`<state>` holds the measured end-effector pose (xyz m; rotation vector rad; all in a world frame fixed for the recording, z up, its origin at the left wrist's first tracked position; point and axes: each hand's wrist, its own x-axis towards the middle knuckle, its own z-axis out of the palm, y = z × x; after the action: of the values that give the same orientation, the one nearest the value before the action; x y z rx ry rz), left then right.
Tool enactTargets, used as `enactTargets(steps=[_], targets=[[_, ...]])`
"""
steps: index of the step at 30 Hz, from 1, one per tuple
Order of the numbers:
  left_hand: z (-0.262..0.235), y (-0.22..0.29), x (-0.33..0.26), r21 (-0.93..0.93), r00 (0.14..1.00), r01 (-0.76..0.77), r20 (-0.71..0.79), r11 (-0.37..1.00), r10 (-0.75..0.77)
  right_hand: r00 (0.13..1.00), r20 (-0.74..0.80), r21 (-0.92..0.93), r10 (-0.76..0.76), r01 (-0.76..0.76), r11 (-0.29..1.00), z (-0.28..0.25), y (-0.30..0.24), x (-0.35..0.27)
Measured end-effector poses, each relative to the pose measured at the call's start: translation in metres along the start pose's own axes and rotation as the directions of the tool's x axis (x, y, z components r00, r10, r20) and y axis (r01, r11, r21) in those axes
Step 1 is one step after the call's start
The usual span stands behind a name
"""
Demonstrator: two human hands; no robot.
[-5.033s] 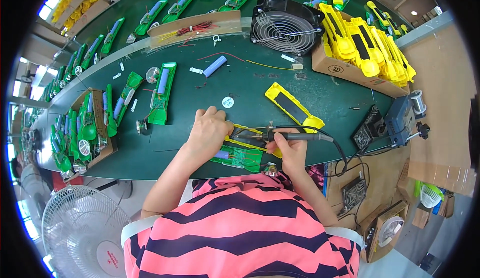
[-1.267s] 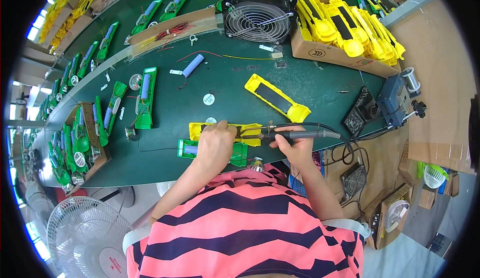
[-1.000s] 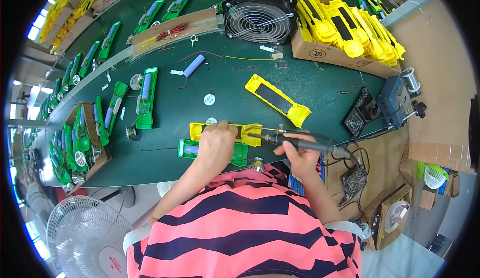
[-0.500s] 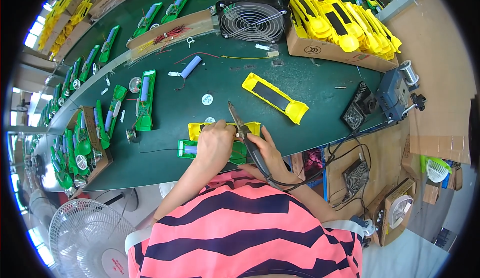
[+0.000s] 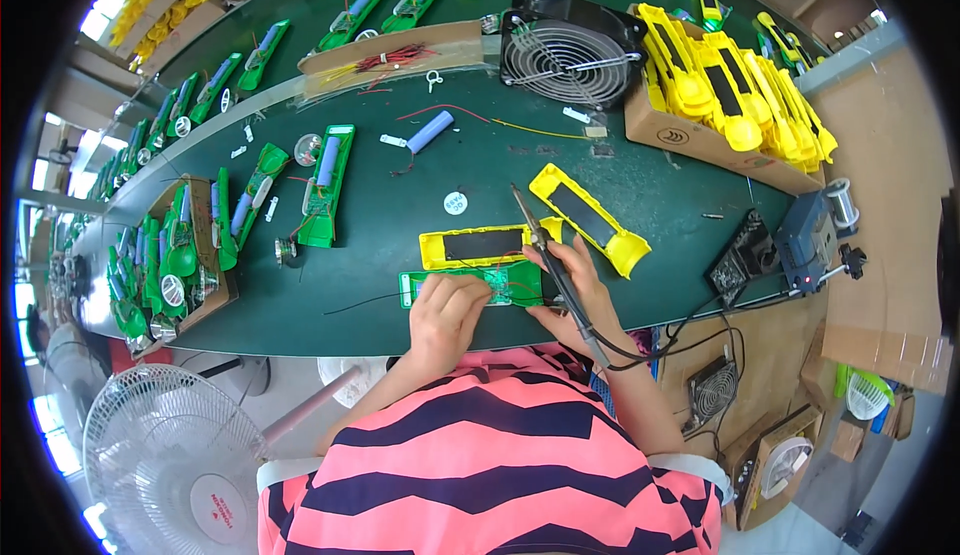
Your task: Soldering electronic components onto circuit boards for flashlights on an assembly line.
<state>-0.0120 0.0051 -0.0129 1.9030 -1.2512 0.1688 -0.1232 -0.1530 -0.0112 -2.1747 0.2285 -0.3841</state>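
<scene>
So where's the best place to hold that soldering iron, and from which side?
Best by its dark handle, probably from the near right, where the right hand has it: the thick handle is the near end, the thin metal tip the far one.

A slim, dark-handled soldering iron [image 5: 562, 283] slants, tip pointing away, over the right end of a long yellow plastic half-shell [image 5: 483, 234] lined with a black strip [image 5: 483, 246]; just nearer, an open green plastic half-shell [image 5: 519, 276] lies roughly parallel, its circuit board [image 5: 497, 277] exposed.
</scene>
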Motion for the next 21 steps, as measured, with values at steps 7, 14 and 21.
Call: enactTargets(steps=[7,14,21], targets=[[0.000,0.000,-0.003,0.077,0.995,-0.061,0.077,0.995,0.055,0.985,-0.170,0.082,0.017,-0.003,0.997,0.005,-0.007,-0.020],[-0.009,-0.002,0.007,-0.033,0.978,0.193,0.081,0.981,-0.190,0.903,-0.427,0.131,-0.050,0.117,0.985,0.010,-0.003,-0.053],[-0.010,-0.002,0.016,0.045,0.969,0.188,0.153,0.981,-0.193,0.801,-0.460,0.693,0.383,0.054,0.719,0.039,-0.004,-0.061]])
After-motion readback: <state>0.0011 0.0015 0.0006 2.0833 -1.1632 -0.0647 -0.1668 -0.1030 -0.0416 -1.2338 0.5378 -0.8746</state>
